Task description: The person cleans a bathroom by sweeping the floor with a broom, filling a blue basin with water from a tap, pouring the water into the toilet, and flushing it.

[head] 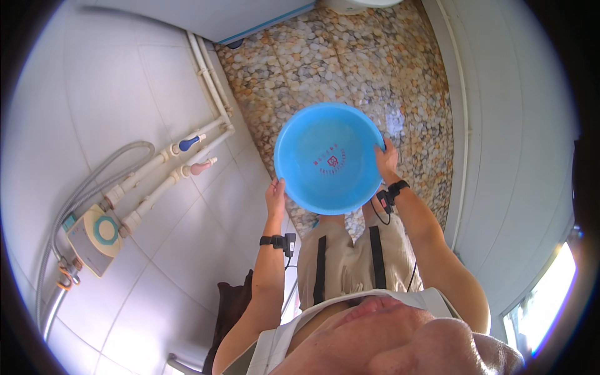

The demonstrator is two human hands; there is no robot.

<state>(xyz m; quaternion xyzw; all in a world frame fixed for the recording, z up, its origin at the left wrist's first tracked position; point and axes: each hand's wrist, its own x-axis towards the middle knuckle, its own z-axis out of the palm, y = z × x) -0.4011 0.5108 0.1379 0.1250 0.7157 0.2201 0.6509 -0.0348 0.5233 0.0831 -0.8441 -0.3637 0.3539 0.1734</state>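
A round blue plastic basin (309, 136) is held in front of my legs, above the pebble-patterned floor. My left hand (275, 197) grips its rim at the lower left, with the thumb on top. On the right side of the rim, my right hand (386, 160) has its thumb over the edge and its fingers outside and under. Red printing marks the basin's bottom. The inside looks smooth, and I cannot tell whether there is water in it. Both wrists carry black straps with small wired devices.
Pipes with a blue-handled valve (189, 143) and a pink-handled valve (201, 167) run along the left tiled wall to a shower mixer box (96, 239) and hose (70, 206). A white appliance (211, 18) stands ahead. The floor (309, 70) has a wet-looking shine. A dark cloth (229, 304) hangs by my left arm.
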